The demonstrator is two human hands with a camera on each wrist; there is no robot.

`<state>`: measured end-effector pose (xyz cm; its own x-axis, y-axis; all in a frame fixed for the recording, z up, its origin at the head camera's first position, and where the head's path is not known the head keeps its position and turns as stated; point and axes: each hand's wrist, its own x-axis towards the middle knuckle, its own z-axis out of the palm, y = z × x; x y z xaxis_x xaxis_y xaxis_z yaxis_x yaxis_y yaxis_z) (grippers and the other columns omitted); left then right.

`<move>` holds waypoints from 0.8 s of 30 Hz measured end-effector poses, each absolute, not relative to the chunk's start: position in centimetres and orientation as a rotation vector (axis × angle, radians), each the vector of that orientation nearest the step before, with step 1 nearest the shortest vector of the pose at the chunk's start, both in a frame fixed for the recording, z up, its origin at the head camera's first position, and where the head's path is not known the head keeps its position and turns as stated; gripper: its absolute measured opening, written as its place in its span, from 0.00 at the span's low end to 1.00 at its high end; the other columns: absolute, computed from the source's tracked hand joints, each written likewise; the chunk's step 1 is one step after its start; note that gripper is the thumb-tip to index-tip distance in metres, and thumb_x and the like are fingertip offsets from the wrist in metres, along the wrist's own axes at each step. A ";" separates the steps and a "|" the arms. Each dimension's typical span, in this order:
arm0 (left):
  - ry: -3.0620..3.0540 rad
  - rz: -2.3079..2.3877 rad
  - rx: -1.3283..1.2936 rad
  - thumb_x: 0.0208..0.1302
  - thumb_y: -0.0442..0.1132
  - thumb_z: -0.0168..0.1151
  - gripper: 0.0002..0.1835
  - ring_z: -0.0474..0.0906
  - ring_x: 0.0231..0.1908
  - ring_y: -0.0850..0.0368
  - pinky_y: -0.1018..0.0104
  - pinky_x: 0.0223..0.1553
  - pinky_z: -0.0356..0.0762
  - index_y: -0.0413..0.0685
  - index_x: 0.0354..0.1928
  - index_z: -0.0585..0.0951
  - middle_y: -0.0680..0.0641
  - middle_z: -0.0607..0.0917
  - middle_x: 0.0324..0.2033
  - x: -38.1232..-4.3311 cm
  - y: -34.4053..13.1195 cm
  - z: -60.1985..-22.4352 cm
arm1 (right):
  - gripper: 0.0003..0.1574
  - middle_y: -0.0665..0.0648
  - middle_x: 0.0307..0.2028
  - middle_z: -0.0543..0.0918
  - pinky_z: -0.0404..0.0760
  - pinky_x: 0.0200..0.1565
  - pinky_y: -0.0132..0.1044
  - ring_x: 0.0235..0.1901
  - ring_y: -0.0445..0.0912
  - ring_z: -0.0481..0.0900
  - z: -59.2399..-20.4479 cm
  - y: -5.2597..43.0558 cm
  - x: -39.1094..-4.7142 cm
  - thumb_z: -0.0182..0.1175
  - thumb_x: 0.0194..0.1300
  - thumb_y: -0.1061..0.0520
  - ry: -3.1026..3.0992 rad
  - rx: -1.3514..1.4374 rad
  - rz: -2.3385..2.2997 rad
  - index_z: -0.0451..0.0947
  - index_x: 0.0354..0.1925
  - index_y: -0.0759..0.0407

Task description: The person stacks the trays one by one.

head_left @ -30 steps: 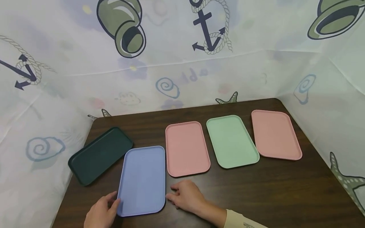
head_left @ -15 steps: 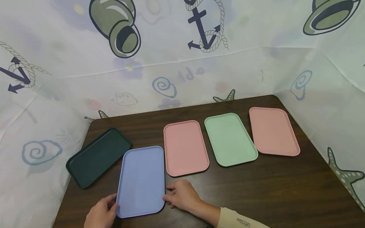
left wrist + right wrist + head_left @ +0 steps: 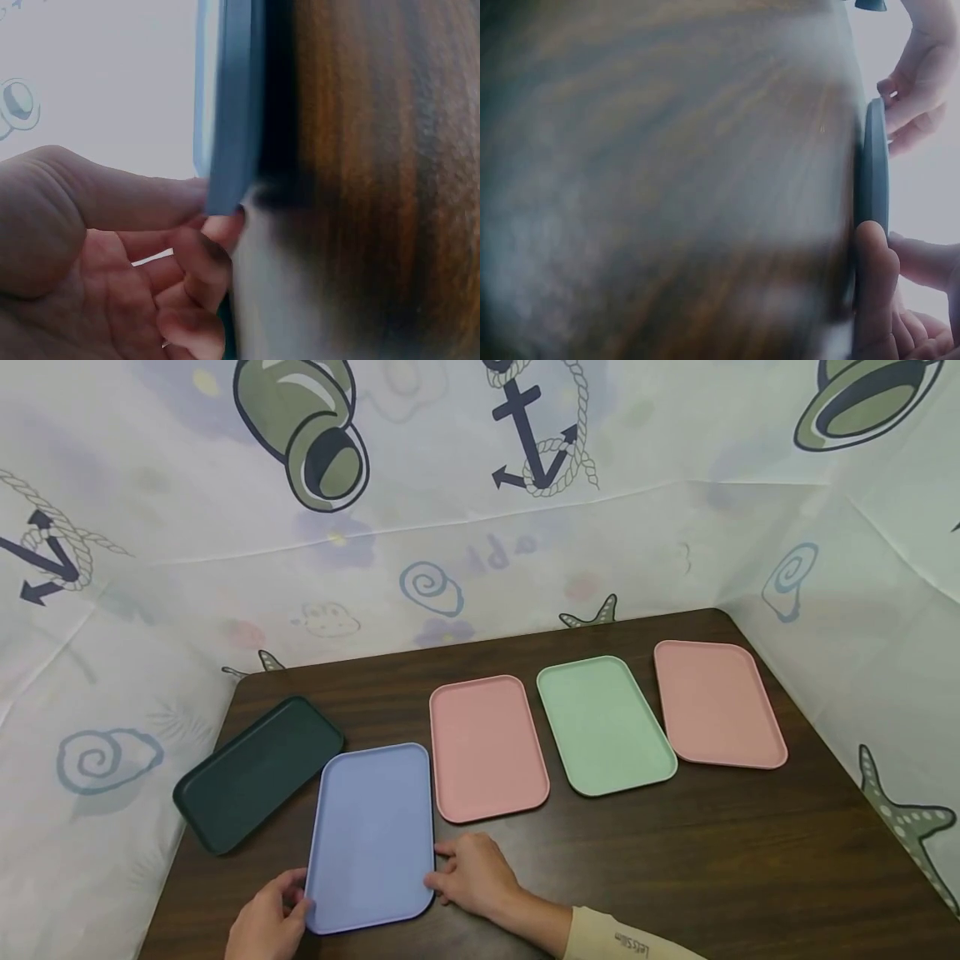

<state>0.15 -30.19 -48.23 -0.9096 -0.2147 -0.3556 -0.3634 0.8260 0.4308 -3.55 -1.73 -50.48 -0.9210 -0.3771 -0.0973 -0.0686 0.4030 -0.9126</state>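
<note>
A blue rectangular tray (image 3: 371, 835) lies near the front of the dark wooden table, between both hands. My left hand (image 3: 266, 917) pinches its left edge close to the near corner; in the left wrist view the thumb (image 3: 150, 201) lies against the rim, with the fingers curled below. On the opposite edge, my right hand (image 3: 480, 875) grips with its thumb over the rim. The right wrist view shows the tray's side (image 3: 877, 165) edge-on between thumb and finger, close over the table.
A dark green tray (image 3: 258, 775) lies angled at the left, its corner right by the blue one. To the right are a pink tray (image 3: 489, 750), a light green tray (image 3: 606, 727) and another pink tray (image 3: 720, 703). Printed cloth (image 3: 420, 460) surrounds the table (image 3: 675, 860).
My right hand has moved slightly left, and its thumb now overlaps the blue tray's right rim. The left hand stays at the left edge. The head view has shifted a little.
</note>
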 end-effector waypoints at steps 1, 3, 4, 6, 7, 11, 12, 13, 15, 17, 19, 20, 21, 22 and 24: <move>2.714 0.751 -0.439 0.61 0.34 0.62 0.23 0.73 0.27 0.58 0.61 0.27 0.67 0.32 0.57 0.76 0.51 0.79 0.32 0.2 -30.2 -48.2 | 0.26 0.42 0.13 0.81 0.73 0.20 0.25 0.11 0.29 0.75 -50.5 -1.7 -3.5 0.71 0.53 0.61 2.371 -0.388 -1.528 0.82 0.50 0.72; 2.715 0.790 -0.441 0.61 0.34 0.62 0.22 0.73 0.27 0.59 0.62 0.28 0.67 0.32 0.57 0.76 0.52 0.79 0.31 0.4 -30.3 -48.2 | 0.26 0.42 0.14 0.81 0.73 0.21 0.25 0.11 0.29 0.75 -50.6 -1.6 -3.5 0.71 0.53 0.62 2.369 -0.391 -1.531 0.82 0.50 0.71; 2.711 0.807 -0.443 0.61 0.35 0.62 0.22 0.74 0.27 0.59 0.62 0.28 0.67 0.31 0.57 0.75 0.52 0.79 0.31 0.5 -30.3 -48.2 | 0.26 0.42 0.13 0.81 0.73 0.21 0.25 0.11 0.29 0.75 -50.6 -1.5 -3.5 0.71 0.53 0.61 2.372 -0.394 -1.530 0.82 0.50 0.71; 2.702 0.813 -0.446 0.61 0.35 0.62 0.23 0.74 0.27 0.59 0.62 0.28 0.67 0.32 0.57 0.75 0.52 0.78 0.31 0.6 -30.4 -48.2 | 0.25 0.41 0.13 0.81 0.73 0.21 0.25 0.11 0.28 0.75 -50.6 -1.5 -3.5 0.71 0.53 0.61 2.375 -0.396 -1.535 0.82 0.50 0.70; 2.696 0.809 -0.448 0.61 0.35 0.62 0.23 0.74 0.27 0.59 0.62 0.28 0.67 0.32 0.57 0.75 0.52 0.78 0.31 0.7 -30.4 -48.2 | 0.25 0.41 0.13 0.81 0.73 0.21 0.25 0.11 0.28 0.75 -50.7 -1.4 -3.5 0.71 0.53 0.61 2.376 -0.395 -1.538 0.83 0.50 0.70; 2.660 0.812 -0.464 0.60 0.35 0.62 0.22 0.73 0.26 0.59 0.62 0.27 0.66 0.31 0.55 0.76 0.52 0.78 0.31 1.1 -30.6 -48.5 | 0.25 0.40 0.14 0.81 0.72 0.18 0.26 0.11 0.28 0.75 -50.7 -1.4 -3.4 0.71 0.52 0.60 2.362 -0.386 -1.554 0.83 0.49 0.69; 2.650 0.827 -0.468 0.60 0.35 0.62 0.22 0.73 0.26 0.58 0.62 0.27 0.66 0.31 0.55 0.75 0.52 0.78 0.31 1.1 -30.7 -48.6 | 0.25 0.40 0.14 0.81 0.72 0.18 0.26 0.11 0.28 0.75 -50.7 -1.4 -3.4 0.71 0.52 0.60 2.361 -0.387 -1.557 0.83 0.49 0.69; 2.640 0.846 -0.473 0.60 0.34 0.63 0.22 0.73 0.26 0.58 0.62 0.27 0.67 0.30 0.55 0.75 0.52 0.78 0.31 1.2 -30.7 -48.6 | 0.25 0.40 0.14 0.81 0.72 0.17 0.26 0.11 0.28 0.75 -50.7 -1.4 -3.4 0.71 0.52 0.60 2.359 -0.384 -1.555 0.83 0.49 0.69; 2.617 0.890 -0.491 0.60 0.33 0.63 0.22 0.73 0.27 0.57 0.63 0.27 0.68 0.29 0.54 0.75 0.51 0.78 0.31 1.3 -30.9 -48.8 | 0.25 0.40 0.14 0.81 0.71 0.16 0.26 0.11 0.28 0.75 -50.7 -1.4 -3.4 0.71 0.52 0.60 2.355 -0.386 -1.556 0.83 0.49 0.69; 2.593 0.939 -0.520 0.60 0.32 0.63 0.21 0.73 0.27 0.57 0.64 0.27 0.68 0.29 0.54 0.75 0.51 0.78 0.31 1.4 -30.9 -48.9 | 0.25 0.40 0.14 0.81 0.71 0.16 0.26 0.11 0.28 0.75 -50.5 -1.4 -3.4 0.71 0.52 0.61 2.345 -0.387 -1.561 0.83 0.49 0.69; 2.563 0.990 -0.545 0.60 0.32 0.63 0.22 0.73 0.26 0.56 0.65 0.26 0.68 0.27 0.54 0.74 0.50 0.78 0.31 1.5 -30.9 -49.0 | 0.24 0.40 0.14 0.81 0.71 0.17 0.26 0.12 0.28 0.75 -50.3 -1.3 -3.5 0.70 0.52 0.61 2.346 -0.403 -1.561 0.83 0.49 0.69; 2.549 1.014 -0.559 0.60 0.31 0.63 0.22 0.73 0.26 0.56 0.65 0.26 0.68 0.27 0.55 0.74 0.50 0.78 0.31 1.6 -30.8 -49.0 | 0.24 0.40 0.14 0.81 0.71 0.18 0.26 0.12 0.28 0.75 -50.2 -1.2 -3.5 0.70 0.52 0.61 2.349 -0.413 -1.558 0.83 0.49 0.69; 2.537 1.044 -0.568 0.60 0.31 0.63 0.22 0.73 0.26 0.55 0.66 0.26 0.68 0.27 0.55 0.74 0.49 0.77 0.31 1.7 -30.8 -49.0 | 0.24 0.40 0.15 0.81 0.71 0.18 0.26 0.12 0.28 0.75 -50.1 -1.0 -3.5 0.70 0.52 0.61 2.352 -0.420 -1.553 0.83 0.49 0.69; 2.525 1.068 -0.579 0.60 0.30 0.63 0.22 0.72 0.26 0.55 0.66 0.26 0.68 0.27 0.55 0.73 0.49 0.77 0.32 1.7 -30.7 -48.9 | 0.24 0.40 0.15 0.80 0.71 0.19 0.25 0.12 0.28 0.75 -50.0 -0.9 -3.6 0.69 0.52 0.61 2.360 -0.427 -1.542 0.83 0.49 0.68; 2.506 1.121 -0.589 0.60 0.29 0.63 0.22 0.72 0.26 0.55 0.66 0.26 0.69 0.27 0.56 0.73 0.48 0.77 0.32 1.8 -30.5 -48.7 | 0.24 0.39 0.14 0.80 0.70 0.19 0.25 0.12 0.28 0.74 -49.8 -0.6 -3.8 0.69 0.52 0.61 2.378 -0.440 -1.516 0.83 0.50 0.68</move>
<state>1.83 -30.53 -48.73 -0.8594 -0.2331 -0.4551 -0.4947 0.6044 0.6245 -3.76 -0.58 -49.80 -0.9125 -0.4021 -0.0756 -0.1011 0.4006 -0.9106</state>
